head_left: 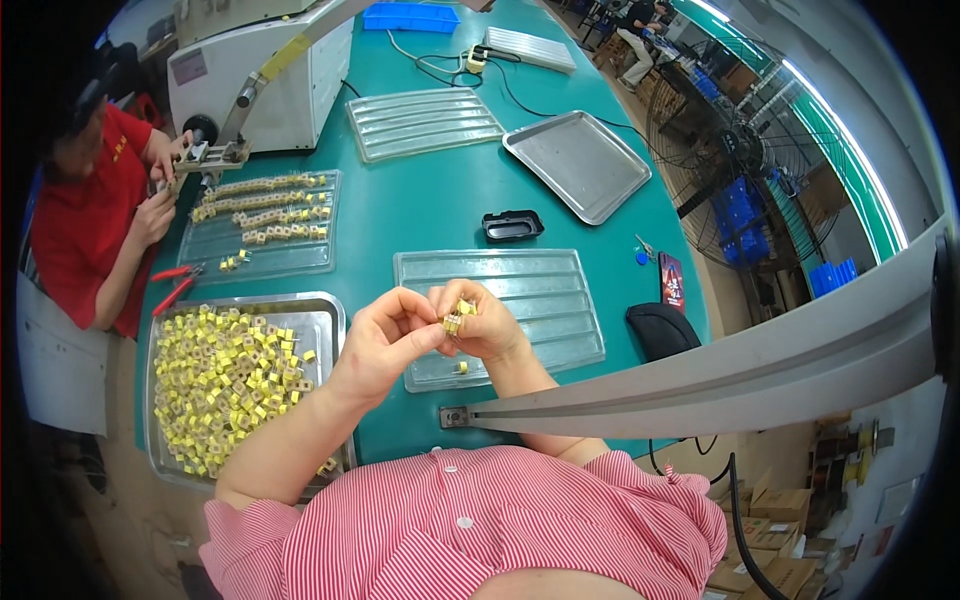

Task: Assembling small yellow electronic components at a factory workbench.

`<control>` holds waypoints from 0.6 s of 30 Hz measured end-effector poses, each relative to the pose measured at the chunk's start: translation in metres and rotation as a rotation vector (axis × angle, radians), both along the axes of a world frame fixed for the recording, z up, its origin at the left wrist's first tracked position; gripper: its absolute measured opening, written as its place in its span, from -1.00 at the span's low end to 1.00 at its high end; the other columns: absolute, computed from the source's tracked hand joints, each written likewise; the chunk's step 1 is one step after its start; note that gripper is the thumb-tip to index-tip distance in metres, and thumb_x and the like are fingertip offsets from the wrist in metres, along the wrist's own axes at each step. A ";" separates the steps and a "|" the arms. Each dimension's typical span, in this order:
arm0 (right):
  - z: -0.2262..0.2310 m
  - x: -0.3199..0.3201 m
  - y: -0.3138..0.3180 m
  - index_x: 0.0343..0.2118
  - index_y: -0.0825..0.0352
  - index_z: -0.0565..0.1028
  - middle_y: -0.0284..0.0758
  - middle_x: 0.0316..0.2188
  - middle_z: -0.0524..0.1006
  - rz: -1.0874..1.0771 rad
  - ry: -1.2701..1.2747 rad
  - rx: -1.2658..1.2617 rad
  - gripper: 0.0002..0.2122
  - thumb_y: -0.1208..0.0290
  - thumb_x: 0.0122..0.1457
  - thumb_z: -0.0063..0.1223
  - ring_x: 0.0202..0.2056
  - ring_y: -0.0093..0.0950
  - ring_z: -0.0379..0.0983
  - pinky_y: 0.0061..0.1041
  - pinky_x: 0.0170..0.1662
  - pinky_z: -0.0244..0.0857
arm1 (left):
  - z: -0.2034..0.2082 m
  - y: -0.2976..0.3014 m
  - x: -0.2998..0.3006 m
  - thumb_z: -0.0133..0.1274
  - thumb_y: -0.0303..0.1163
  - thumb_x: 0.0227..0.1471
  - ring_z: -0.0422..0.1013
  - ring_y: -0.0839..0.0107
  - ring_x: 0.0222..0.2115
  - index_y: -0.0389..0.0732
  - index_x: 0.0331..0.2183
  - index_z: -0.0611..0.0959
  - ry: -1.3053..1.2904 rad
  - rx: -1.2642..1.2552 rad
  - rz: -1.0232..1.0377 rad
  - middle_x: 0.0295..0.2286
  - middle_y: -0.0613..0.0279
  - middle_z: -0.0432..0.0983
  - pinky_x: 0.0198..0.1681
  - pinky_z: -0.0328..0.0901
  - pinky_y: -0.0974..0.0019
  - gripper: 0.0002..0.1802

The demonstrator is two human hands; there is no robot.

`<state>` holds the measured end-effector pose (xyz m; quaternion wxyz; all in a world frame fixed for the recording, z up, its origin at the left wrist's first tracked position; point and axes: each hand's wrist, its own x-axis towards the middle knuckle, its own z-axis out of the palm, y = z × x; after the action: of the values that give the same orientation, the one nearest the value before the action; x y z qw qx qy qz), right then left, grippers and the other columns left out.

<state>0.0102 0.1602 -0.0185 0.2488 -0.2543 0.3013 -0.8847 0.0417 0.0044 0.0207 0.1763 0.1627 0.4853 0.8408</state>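
Over a clear ridged plastic tray (pixel 550 300), my two hands meet at the fingertips. My right hand (pixel 488 325) is closed around small yellow coil components (pixel 455 320) with pale block ends, held between thumb and fingers. My left hand (pixel 385 335) is pinched, with thumb and forefinger against the held parts; whatever lies between those fingertips is hidden. One loose yellow component (pixel 461 367) lies on the plastic tray just below my hands. To the left, a metal tray (pixel 326 330) holds a big heap of the same yellow components.
A co-worker in a red shirt (pixel 85 230) handles a machine fixture (pixel 215 155) at left, beside a plastic tray with rows of components (pixel 285 215). Red-handled pliers (pixel 175 285) lie near. A grey metal beam (pixel 700 385) crosses at right. Beyond are a black box (pixel 512 226) and an metal tray (pixel 580 165).
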 end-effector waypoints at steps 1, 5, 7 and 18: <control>0.000 0.000 0.000 -0.50 0.39 0.39 -0.29 -0.54 0.36 0.008 0.002 -0.001 -0.91 0.56 -0.11 0.04 -0.62 -0.52 0.34 -0.65 -0.64 0.20 | 0.000 0.000 0.000 0.00 -0.55 -0.14 0.39 0.44 -0.48 -0.32 -0.45 0.38 -0.022 0.022 -0.013 -0.52 0.19 0.38 -0.34 0.30 0.41 -0.86; 0.000 0.000 0.003 -0.50 0.40 0.40 -0.28 -0.55 0.37 0.018 0.006 0.014 -0.90 0.56 -0.12 0.06 -0.61 -0.52 0.37 -0.67 -0.65 0.21 | 0.000 -0.001 -0.001 0.00 -0.55 -0.15 0.38 0.44 -0.47 -0.32 -0.47 0.38 -0.039 0.038 -0.048 -0.51 0.20 0.37 -0.33 0.29 0.40 -0.86; 0.002 0.000 0.003 -0.50 0.40 0.41 -0.28 -0.55 0.37 0.004 0.027 0.037 -0.88 0.54 -0.14 0.08 -0.59 -0.53 0.39 -0.68 -0.65 0.21 | 0.002 -0.001 -0.002 0.01 -0.55 -0.16 0.38 0.44 -0.47 -0.31 -0.47 0.38 -0.049 0.035 -0.070 -0.51 0.20 0.38 -0.33 0.29 0.40 -0.86; 0.001 -0.001 0.006 -0.49 0.41 0.42 -0.29 -0.55 0.38 0.003 0.076 0.075 -0.87 0.54 -0.15 0.09 -0.59 -0.54 0.40 -0.72 -0.64 0.24 | 0.005 -0.003 -0.006 0.01 -0.56 -0.17 0.40 0.42 -0.45 -0.30 -0.48 0.38 -0.047 0.023 -0.126 -0.51 0.20 0.38 -0.32 0.29 0.39 -0.87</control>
<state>0.0088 0.1664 -0.0177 0.2478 -0.2785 0.3431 -0.8622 0.0356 0.0015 0.0253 0.2384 0.1752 0.4602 0.8370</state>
